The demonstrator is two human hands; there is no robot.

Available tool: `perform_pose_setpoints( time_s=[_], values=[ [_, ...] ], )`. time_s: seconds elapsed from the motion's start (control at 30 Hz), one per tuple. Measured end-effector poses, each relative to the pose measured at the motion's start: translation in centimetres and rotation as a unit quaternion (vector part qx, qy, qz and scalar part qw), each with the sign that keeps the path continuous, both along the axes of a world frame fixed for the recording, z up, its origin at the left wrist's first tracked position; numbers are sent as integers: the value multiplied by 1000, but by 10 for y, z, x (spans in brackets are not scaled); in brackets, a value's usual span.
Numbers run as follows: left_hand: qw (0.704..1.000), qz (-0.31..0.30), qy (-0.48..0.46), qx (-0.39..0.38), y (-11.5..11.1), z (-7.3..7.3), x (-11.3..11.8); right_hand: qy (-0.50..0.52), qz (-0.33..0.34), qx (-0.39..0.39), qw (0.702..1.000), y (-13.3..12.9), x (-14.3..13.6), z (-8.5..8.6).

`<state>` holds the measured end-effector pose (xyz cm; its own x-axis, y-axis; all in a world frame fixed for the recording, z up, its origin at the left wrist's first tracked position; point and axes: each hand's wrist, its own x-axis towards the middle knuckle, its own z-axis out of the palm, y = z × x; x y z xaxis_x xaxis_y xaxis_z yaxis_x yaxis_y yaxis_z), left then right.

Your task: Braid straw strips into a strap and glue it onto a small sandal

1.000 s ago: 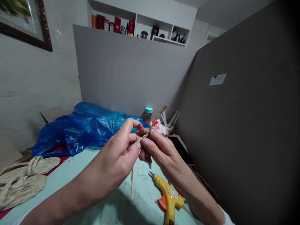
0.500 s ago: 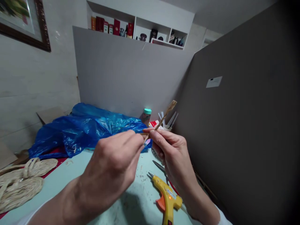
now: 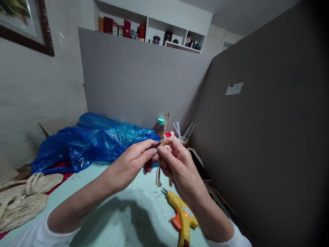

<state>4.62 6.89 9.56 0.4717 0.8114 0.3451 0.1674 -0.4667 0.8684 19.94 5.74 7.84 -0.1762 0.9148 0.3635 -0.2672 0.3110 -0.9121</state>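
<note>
A short braid of tan straw-like strips (image 3: 163, 132) stands nearly upright between my two hands over the table. Its plaited part rises above my fingers, and loose flat ends hang below. My right hand (image 3: 178, 163) pinches it between thumb and fingers. From the other side, my left hand (image 3: 140, 156) meets it with thumb and fingertips pressed together at the same spot. Exactly which strand each hand grips is hidden by the fingers. Below my right hand lies a yellow glue gun (image 3: 181, 212) with an orange trigger and a small lit lamp.
Woven straw-coloured slippers (image 3: 28, 199) lie at the left on the pale green table (image 3: 108, 216). A crumpled blue plastic bag (image 3: 97, 140) covers the back left. Behind my hands are a green-lidded jar (image 3: 160, 125) and a cup of white sticks (image 3: 183, 139). Grey panels (image 3: 133, 79) stand behind and at right.
The braid has swung from leaning right to nearly upright, and its loose ends now show hanging down. My left hand has turned and drawn back from the camera, its fingers now in sight.
</note>
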Motion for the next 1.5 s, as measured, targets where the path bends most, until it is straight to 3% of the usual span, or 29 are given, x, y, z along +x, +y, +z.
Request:
perform_pose_setpoints(
  time_s=[0.1, 0.3, 0.37, 0.43, 0.6, 0.7, 0.87, 0.9, 0.97, 1.1, 1.13, 1.23, 1.33, 1.5],
  values=[
    [998, -10, -39, -40, -1, -3, 3, -24, 5, 8, 1000, -2, 1, 1],
    [996, 72, -7, 53, -3, -2, 1, -113, 42, 14, 993, -5, 7, 6],
    [991, 112, -6, 75, -3, -4, 1, -196, 6, 62, 979, -3, 11, 6],
    [982, 162, -12, 101, -4, -7, 3, -299, -69, 132, 943, 0, 15, 5],
    [957, 255, -50, 126, -1, -15, 7, -460, -243, 293, 802, -2, 9, -3],
    [963, 232, -127, 43, 0, -16, 8, -506, -274, 334, 747, -9, -4, -12],
    [947, 156, -244, -137, -3, -10, 9, -570, -255, 391, 676, -17, -19, -21],
    [943, 149, -253, -156, -3, -10, 9, -576, -239, 391, 677, -17, -17, -19],
    [940, 137, -265, -168, -3, -9, 9, -550, -214, 373, 716, -18, -11, -12],
    [959, 118, -227, -123, -5, -10, 13, -371, -257, 243, 859, -11, 8, 7],
    [966, 116, -202, -113, -7, -10, 15, -323, -243, 199, 893, -8, 12, 9],
    [982, 111, -123, -87, -15, -12, 24, -176, -117, 77, 974, 3, 20, 11],
    [989, 105, -87, -65, -21, -14, 32, -47, -57, 15, 997, 11, 23, 8],
    [995, 75, -62, -26, -24, -17, 38, 38, -71, 8, 997, 15, 25, 6]
  ],
)
